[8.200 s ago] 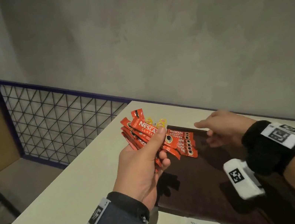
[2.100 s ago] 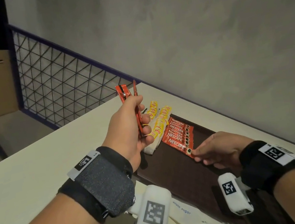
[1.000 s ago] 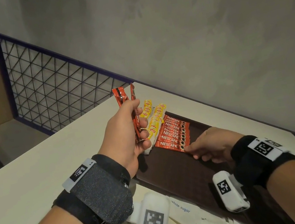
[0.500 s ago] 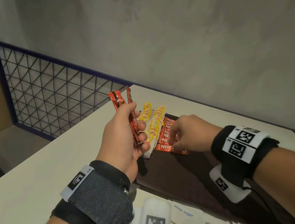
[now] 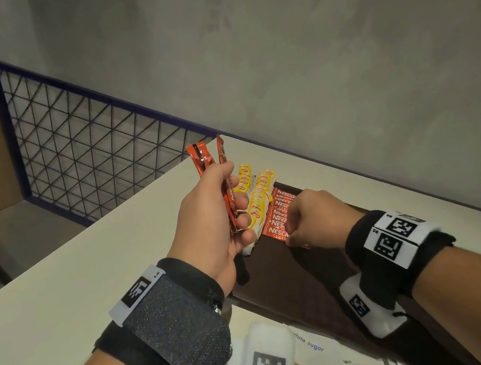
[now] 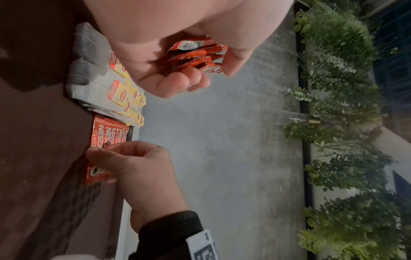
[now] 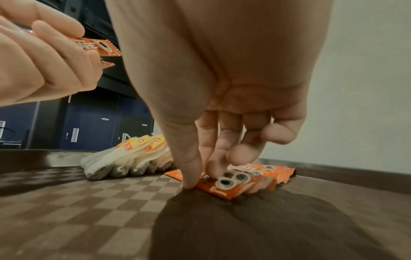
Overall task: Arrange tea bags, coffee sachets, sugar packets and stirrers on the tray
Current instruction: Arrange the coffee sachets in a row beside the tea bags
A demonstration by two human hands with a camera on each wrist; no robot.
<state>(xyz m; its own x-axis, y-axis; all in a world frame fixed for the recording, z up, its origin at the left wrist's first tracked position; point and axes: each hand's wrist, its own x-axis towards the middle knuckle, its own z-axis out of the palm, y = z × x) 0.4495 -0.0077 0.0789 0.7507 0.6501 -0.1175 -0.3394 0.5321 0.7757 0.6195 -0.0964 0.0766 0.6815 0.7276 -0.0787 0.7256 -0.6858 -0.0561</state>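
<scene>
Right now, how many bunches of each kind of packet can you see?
Red coffee packets: 2, one in the left hand, one row on the tray
Yellow tea bags: 1
White sugar packets: 1
Total: 4 bunches

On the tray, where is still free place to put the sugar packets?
Free: the tray floor nearer the person than the coffee sachets row, under the right hand. Crowded: the far corner, with tea bags beside the sachets.
</scene>
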